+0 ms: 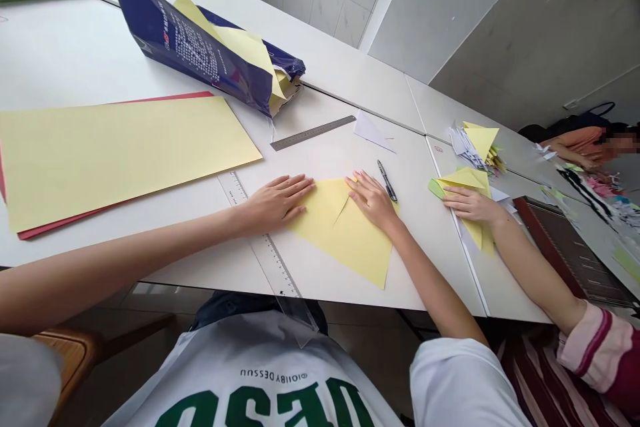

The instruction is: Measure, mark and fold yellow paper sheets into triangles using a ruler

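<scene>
Yellow folded paper (345,240) lies flat on the white bench (90,60), near its front edge and straight ahead of the person. Its long axis runs from the upper left down to a point at the lower right.

The left hand (277,203) lies palm down at the paper's upper-left corner. Its fingers (296,188) are straight, close together and point right, with their tips pressing on the paper's edge. The wrist crosses a clear ruler (260,240) that runs toward the bench edge.

Between the hands a short slanting crease or flap edge shows in the sheet.

The right hand (373,200) lies flat on the paper's upper-right part. Its fingers (356,185) are slightly spread and point up-left toward the left hand. Neither hand grips anything, and both simply press down. They are about equally near the crease, one on each side.

Just beside the right hand, a pen (387,180) lies on the bench. Farther right, a co-worker's hand (470,205) rests on another yellow piece (467,179), well apart.
</scene>
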### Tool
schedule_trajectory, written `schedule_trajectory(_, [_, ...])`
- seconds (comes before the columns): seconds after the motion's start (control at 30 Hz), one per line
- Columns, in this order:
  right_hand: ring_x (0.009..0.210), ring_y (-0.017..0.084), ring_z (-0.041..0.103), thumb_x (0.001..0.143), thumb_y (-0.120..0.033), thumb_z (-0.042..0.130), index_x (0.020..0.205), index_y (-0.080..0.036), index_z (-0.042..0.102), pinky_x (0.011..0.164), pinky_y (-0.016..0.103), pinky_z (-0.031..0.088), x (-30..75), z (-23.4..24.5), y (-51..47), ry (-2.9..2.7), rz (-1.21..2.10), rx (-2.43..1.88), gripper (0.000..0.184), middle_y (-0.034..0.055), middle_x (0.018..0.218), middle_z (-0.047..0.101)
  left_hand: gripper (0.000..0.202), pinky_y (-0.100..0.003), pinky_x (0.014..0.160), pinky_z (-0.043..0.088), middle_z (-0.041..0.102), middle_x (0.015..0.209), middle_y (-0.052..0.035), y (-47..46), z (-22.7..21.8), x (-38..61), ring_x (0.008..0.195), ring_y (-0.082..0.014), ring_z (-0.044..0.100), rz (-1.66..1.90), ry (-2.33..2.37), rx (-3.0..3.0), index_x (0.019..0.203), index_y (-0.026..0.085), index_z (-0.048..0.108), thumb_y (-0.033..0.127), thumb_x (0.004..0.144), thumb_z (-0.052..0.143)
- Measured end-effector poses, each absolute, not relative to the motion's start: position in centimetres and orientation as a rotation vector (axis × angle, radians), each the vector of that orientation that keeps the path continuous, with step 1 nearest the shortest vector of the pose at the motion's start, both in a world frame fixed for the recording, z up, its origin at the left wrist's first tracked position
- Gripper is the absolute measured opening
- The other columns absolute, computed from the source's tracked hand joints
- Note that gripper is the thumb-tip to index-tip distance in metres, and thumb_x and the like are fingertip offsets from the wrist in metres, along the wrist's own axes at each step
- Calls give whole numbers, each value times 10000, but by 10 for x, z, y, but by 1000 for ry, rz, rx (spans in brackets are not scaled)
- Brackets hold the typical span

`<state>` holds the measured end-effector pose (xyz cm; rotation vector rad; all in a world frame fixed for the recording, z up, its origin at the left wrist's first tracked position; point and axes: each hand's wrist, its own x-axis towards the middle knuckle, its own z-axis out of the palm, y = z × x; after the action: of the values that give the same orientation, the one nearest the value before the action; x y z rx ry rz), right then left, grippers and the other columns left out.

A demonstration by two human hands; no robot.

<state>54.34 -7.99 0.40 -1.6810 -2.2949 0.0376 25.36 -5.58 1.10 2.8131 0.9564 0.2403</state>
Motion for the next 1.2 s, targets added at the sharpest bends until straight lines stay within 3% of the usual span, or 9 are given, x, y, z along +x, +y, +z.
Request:
schedule_trajectory(0.1, [1486,219,281,1038,-408,225,1455,-150,462,1224,474,249,519,7,-86,-2335,47,-1667,544,84,1530,419,607,-371,1232,113,213,1609,-32,-52,1,252,1509,-170,156,238,932,2815,1546,185,196,453,1003,157])
schedule_trajectory(0.2, [1494,151,251,1039,-453,197,1523,-164,336,1251,376,214,477,6,-96,-2463,113,-1550,580,38,1579,336,634,-364,1236,76,193,1614,-42,-54,-3,249,1512,-166,134,248,933,2812,1548,167,181,483,1002,112])
schedule_trajectory(0.33, [1529,194,105,1024,-520,161,1553,-39,179,1261,403,176,442,1,-106,-2483,155,-1532,715,133,1624,175,692,-356,1241,73,192,1615,-52,-54,-4,248,1512,-169,137,274,938,2817,1545,134,184,536,996,58])
schedule_trajectory(0.53, [1526,217,133,1015,-536,167,1543,-9,204,1266,391,158,479,-1,-97,-2341,169,-1794,747,157,1617,193,667,-352,1248,87,228,1604,-20,-50,-5,247,1505,-166,176,318,922,2842,1544,163,213,536,1005,87])
schedule_trajectory(0.67, [1514,199,193,1025,-492,145,1552,-72,226,1258,400,184,506,0,-89,-2223,184,-1933,679,117,1611,237,674,-367,1244,136,246,1596,-25,-53,-3,244,1496,-185,215,329,945,2857,1542,160,224,548,1001,118])
schedule_trajectory(0.8, [1526,215,130,1012,-539,210,1559,-128,227,1251,445,181,510,-5,-89,-2156,165,-1983,685,101,1629,176,737,-412,1228,204,274,1581,-87,-62,0,230,1477,-243,269,340,1061,2898,1523,83,260,575,987,147])
schedule_trajectory(0.93, [1530,232,105,992,-566,274,1558,-107,215,1249,456,174,509,-11,-92,-2087,151,-2038,731,119,1632,151,808,-459,1223,225,344,1540,-159,-69,0,208,1451,-295,320,436,1174,2939,1477,7,339,617,965,200])
schedule_trajectory(1.1, [1525,249,137,984,-576,268,1552,-38,189,1249,463,173,510,-13,-92,-2088,167,-2001,786,151,1622,175,857,-498,1214,253,380,1510,-216,-71,-1,182,1449,-340,310,484,1260,2951,1428,-24,413,661,939,247])
schedule_trajectory(1.2, [1520,252,161,976,-599,272,1545,-51,232,1250,466,170,514,-11,-90,-2120,181,-1950,791,141,1619,195,827,-513,1197,284,340,1536,-212,-74,-2,163,1460,-358,274,468,1223,2934,1456,27,396,661,937,281])
